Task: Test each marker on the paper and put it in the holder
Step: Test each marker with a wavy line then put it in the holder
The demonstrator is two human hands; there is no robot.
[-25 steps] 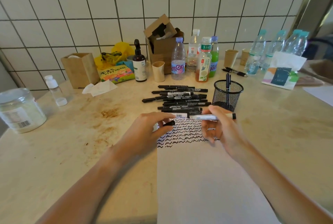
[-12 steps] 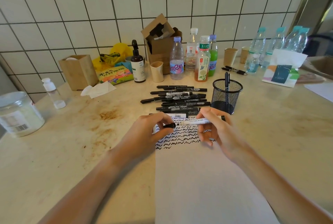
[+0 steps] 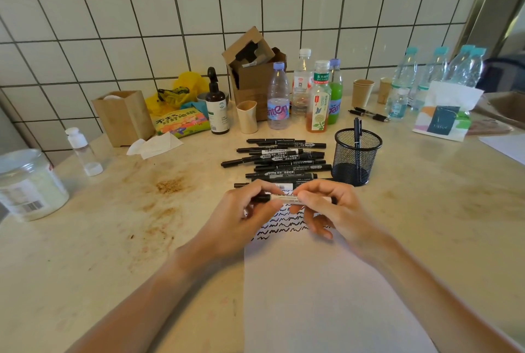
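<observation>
Both hands meet over the top of the white paper (image 3: 318,290), which carries rows of black squiggles (image 3: 279,223). My right hand (image 3: 329,210) holds a white-barrelled marker (image 3: 285,198) level. My left hand (image 3: 244,215) pinches the black cap (image 3: 262,198) at the marker's left end, where cap and barrel touch. Behind the hands lies a pile of several black markers (image 3: 279,158). To its right stands the black mesh holder (image 3: 357,157) with one marker (image 3: 357,131) upright in it.
Along the tiled wall stand bottles (image 3: 279,97), a cardboard box (image 3: 252,74), paper cups (image 3: 362,92), a brown pump bottle (image 3: 217,105), a wooden box (image 3: 122,117) and a tissue pack (image 3: 443,118). A plastic jar (image 3: 27,185) sits far left. Two pens (image 3: 368,114) lie behind the holder.
The hands have come together: the cap in my left hand, apart from the marker a second ago, now meets the marker's left end. The marker has shifted left.
</observation>
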